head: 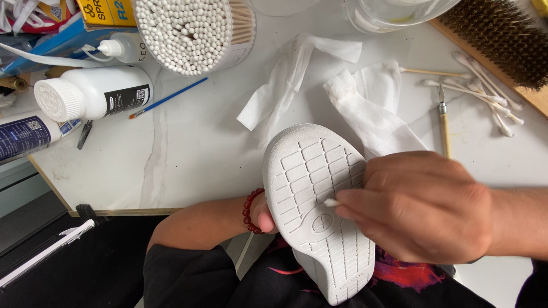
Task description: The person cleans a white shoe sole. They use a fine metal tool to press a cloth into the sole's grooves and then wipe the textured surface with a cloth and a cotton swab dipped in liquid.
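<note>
A white shoe (311, 188) is held sole up over my lap, its grooved sole facing the camera. My left hand (264, 215), with a red bead bracelet (249, 211) at the wrist, grips the shoe from beneath and is mostly hidden by it. My right hand (419, 206) pinches a cotton swab (331, 202), whose white tip touches the middle of the sole.
On the white marble table (194, 154) lie crumpled white wipes (365, 108), used cotton swabs (479, 91), a small blade tool (443, 122), a blue brush (168, 98), a tub of cotton swabs (194, 31), white bottles (91, 92) and a wire brush (496, 40).
</note>
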